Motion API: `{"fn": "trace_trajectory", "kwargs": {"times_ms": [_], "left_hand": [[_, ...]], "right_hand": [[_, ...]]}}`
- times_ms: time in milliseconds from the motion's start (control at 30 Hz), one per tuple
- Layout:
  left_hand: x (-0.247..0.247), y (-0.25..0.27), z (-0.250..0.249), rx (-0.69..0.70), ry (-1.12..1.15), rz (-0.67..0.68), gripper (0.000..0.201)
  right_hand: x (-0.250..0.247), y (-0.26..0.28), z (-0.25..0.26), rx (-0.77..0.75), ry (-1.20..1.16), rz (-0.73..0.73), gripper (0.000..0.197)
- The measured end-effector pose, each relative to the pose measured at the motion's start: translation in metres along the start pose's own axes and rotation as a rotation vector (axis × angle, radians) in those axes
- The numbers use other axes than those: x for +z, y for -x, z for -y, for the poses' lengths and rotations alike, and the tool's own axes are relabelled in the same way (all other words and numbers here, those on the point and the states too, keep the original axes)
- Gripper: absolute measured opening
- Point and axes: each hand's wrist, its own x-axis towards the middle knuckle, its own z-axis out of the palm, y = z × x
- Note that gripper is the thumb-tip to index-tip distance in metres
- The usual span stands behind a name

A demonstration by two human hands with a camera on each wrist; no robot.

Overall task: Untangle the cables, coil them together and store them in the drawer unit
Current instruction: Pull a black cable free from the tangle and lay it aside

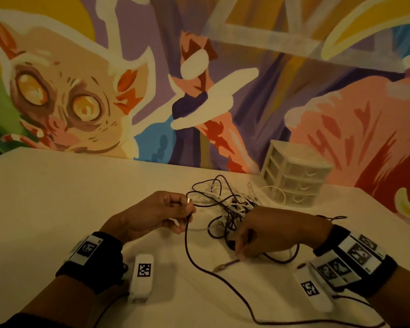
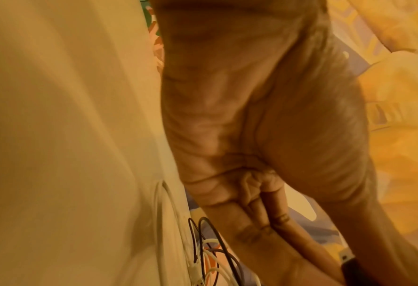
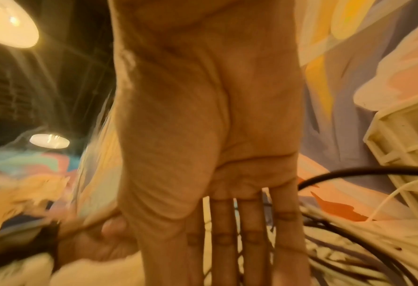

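A tangle of dark purple and white cables lies on the white tablecloth. My left hand pinches the dark purple cable just behind its metal plug, lifted left of the tangle; the cable hangs down and trails toward the near edge. In the left wrist view the fingers are curled, with cables below. My right hand lies on the tangle's near right side, its thumb by a loose cable end. The right wrist view shows its fingers straight over the cables. The white drawer unit stands behind, drawers closed.
A painted mural wall runs right behind the table. The drawer unit sits close to that wall at the back right. One dark cable end lies to the right of my right wrist. The table's right edge is near the unit.
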Motion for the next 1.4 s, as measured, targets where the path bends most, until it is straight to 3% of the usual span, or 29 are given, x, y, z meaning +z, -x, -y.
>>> {"fn": "trace_trajectory", "kwargs": {"times_ms": [67,133,200,233,333,433,500,600,667,833,933,1033,1100,1200,1333,1400], "left_hand": [[0.0,-0.002,0.001,0.02,0.021,-0.015,0.054],[0.002,-0.003,0.0,0.039,0.03,-0.043,0.066],[0.004,-0.003,0.0,0.057,0.028,-0.066,0.079],[0.006,-0.003,0.0,0.064,0.029,-0.079,0.085],[0.007,-0.005,0.001,0.083,0.061,-0.12,0.093],[0.008,-0.007,0.002,0.095,0.084,-0.134,0.085],[0.008,-0.008,0.003,0.089,0.092,-0.137,0.085],[0.008,-0.01,0.005,0.086,0.087,-0.142,0.092],[0.008,-0.009,0.005,0.092,0.091,-0.15,0.091],[0.007,-0.01,0.003,0.092,0.111,-0.159,0.075],[0.007,-0.009,0.002,0.077,0.127,-0.167,0.045],[0.008,-0.008,0.001,0.071,0.128,-0.17,0.026],[0.007,-0.01,0.002,0.07,0.123,-0.183,0.038],[0.007,-0.011,0.003,0.059,0.122,-0.178,0.059],[0.007,-0.011,0.002,0.061,0.111,-0.178,0.064],[0.008,-0.011,0.002,0.064,0.101,-0.179,0.066]], "right_hand": [[-0.017,0.004,-0.003,-0.002,-0.052,-0.235,0.01],[-0.032,0.002,-0.015,0.043,-0.1,-0.6,0.006],[-0.038,-0.004,-0.029,0.113,-0.081,-0.764,0.004],[-0.036,-0.008,-0.035,0.125,-0.049,-0.704,0.006],[-0.015,-0.019,-0.038,0.1,0.061,-0.274,0.019],[-0.02,-0.014,-0.037,0.097,-0.019,-0.134,0.025],[-0.037,-0.008,-0.037,0.097,-0.173,-0.198,0.023],[-0.055,-0.018,-0.043,0.195,-0.434,-0.537,0.018],[-0.058,-0.038,-0.055,0.314,-0.353,-0.66,0.016],[-0.053,-0.085,-0.08,0.463,0.018,-0.513,0.022],[-0.048,-0.099,-0.085,0.47,-0.016,-0.302,0.031],[-0.049,-0.103,-0.086,0.453,-0.059,-0.251,0.022],[-0.052,-0.104,-0.083,0.529,-0.011,-0.248,0.007],[-0.052,-0.106,-0.083,0.593,0.012,-0.156,0.021],[-0.05,-0.107,-0.082,0.637,0.049,-0.239,0.014],[-0.05,-0.107,-0.078,0.62,0.056,-0.207,0.011]]}}
